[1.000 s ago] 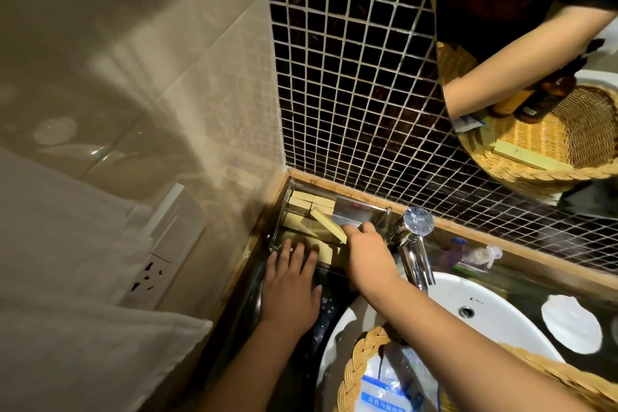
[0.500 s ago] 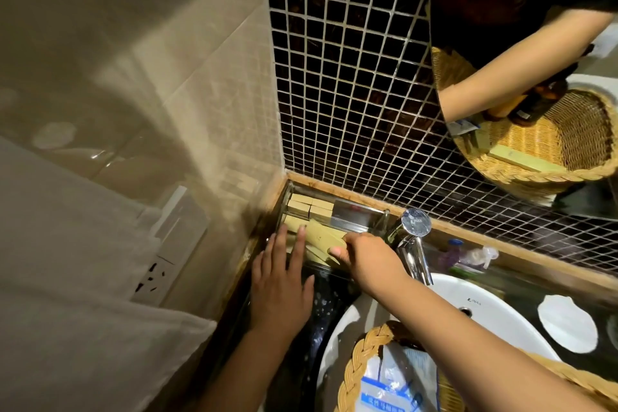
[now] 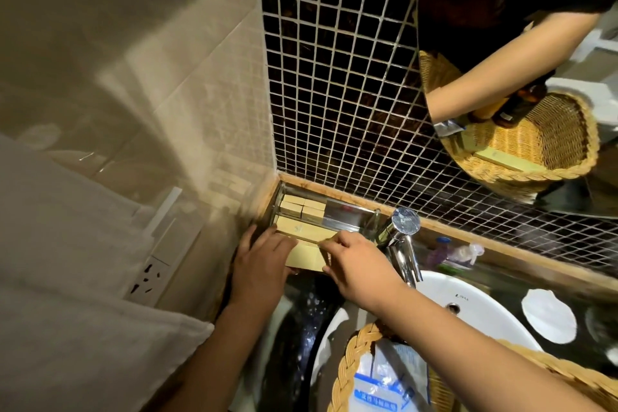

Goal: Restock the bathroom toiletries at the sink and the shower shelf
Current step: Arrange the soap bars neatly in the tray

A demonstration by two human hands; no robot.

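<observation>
Both forearms are reaching toward 12 o'clock. Left hand [image 3: 259,266] is lying palm-down, fingers spread. Right hand [image 3: 356,266] is angling toward 10 o'clock, fingertips [image 3: 329,242] pinched together.

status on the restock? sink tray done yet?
Partly done: the tray in the counter corner already holds small boxes at the back and a long box in front of them. In hand: both the left hand and right hand are seating the nearest boxes at the tray's front edge. Left: the wicker basket still carries packets, and the shower shelf is out of view.
</observation>
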